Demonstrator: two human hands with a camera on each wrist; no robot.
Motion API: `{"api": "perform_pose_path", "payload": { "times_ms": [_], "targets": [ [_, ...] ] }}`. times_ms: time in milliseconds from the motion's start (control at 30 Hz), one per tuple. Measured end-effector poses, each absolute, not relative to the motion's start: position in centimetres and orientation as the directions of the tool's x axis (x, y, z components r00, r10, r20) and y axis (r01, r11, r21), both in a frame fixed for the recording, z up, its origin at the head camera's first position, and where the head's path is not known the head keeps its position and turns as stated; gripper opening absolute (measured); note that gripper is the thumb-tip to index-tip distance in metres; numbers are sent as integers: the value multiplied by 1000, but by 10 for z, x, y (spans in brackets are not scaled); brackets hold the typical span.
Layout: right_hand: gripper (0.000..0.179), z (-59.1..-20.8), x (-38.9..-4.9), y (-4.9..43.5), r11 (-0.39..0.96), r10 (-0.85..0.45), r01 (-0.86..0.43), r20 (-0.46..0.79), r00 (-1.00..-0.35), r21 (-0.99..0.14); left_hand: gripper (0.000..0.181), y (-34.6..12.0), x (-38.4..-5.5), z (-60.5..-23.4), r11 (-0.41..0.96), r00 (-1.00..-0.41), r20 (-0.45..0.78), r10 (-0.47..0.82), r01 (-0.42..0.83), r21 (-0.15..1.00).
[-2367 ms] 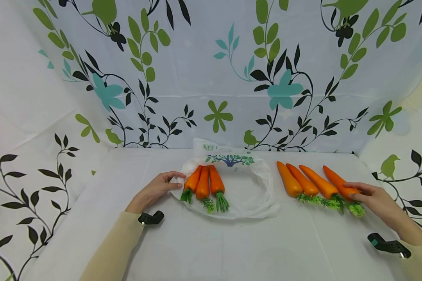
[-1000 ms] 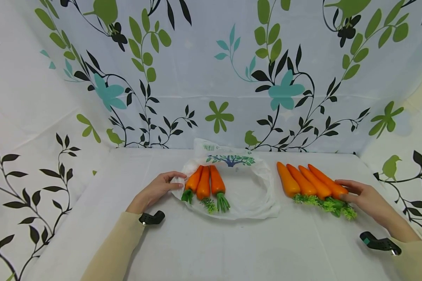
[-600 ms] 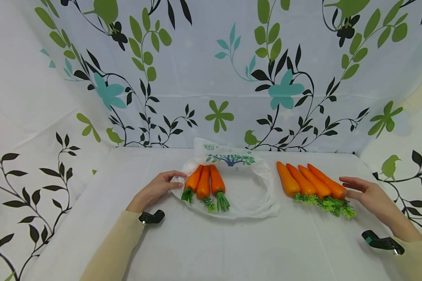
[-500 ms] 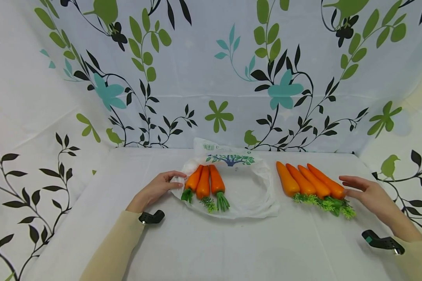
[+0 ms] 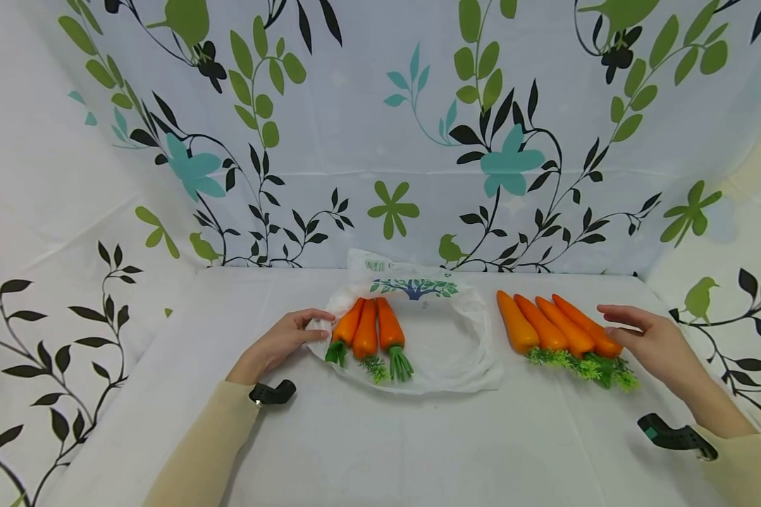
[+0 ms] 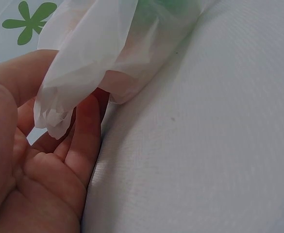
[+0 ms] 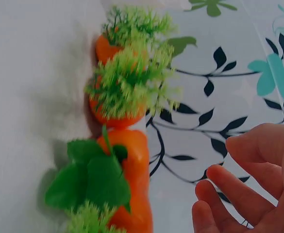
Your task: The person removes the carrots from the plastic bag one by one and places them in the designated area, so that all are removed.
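My left hand grips the left rim of a white plastic bag printed with a tree; thin film runs between thumb and fingers in the left wrist view. Three orange carrots with green tops lie side by side in the bag's left half, tops towards me. To the right, a row of several carrots lies close together on the table, leafy tops towards me. Just beyond the rightmost carrot, my right hand hovers with fingers spread and relaxed, holding nothing; a gap shows in the right wrist view.
A white cloth covers the table. Behind it hangs a patterned curtain with leaves, birds and flowers. Each wrist carries a black camera mount.
The rightmost carrot has been pushed left against its neighbours. My right hand has since let go of it and risen slightly away. The left hand and the bag stay put.
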State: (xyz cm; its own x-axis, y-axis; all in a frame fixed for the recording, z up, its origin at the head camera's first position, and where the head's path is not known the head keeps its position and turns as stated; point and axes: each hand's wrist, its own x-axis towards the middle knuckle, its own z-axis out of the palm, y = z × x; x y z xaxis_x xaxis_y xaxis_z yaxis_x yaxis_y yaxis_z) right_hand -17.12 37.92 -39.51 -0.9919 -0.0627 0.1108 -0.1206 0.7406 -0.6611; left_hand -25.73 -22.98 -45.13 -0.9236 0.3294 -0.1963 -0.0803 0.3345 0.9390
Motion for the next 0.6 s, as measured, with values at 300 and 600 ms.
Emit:
{"api": "perform_pose_path", "payload": {
  "times_ms": [300,600],
  "targets": [
    [43,-384,-169,350,731,-113,-159,112,-987,-663,39,-231,-258,-455,345,-924,-200,326,-80,935],
    [37,-374,-173,319,699,-175,-245,172,-969,-671,38,-233,-261,-457,373,-926,-188,328,-56,926]
  ]
}}
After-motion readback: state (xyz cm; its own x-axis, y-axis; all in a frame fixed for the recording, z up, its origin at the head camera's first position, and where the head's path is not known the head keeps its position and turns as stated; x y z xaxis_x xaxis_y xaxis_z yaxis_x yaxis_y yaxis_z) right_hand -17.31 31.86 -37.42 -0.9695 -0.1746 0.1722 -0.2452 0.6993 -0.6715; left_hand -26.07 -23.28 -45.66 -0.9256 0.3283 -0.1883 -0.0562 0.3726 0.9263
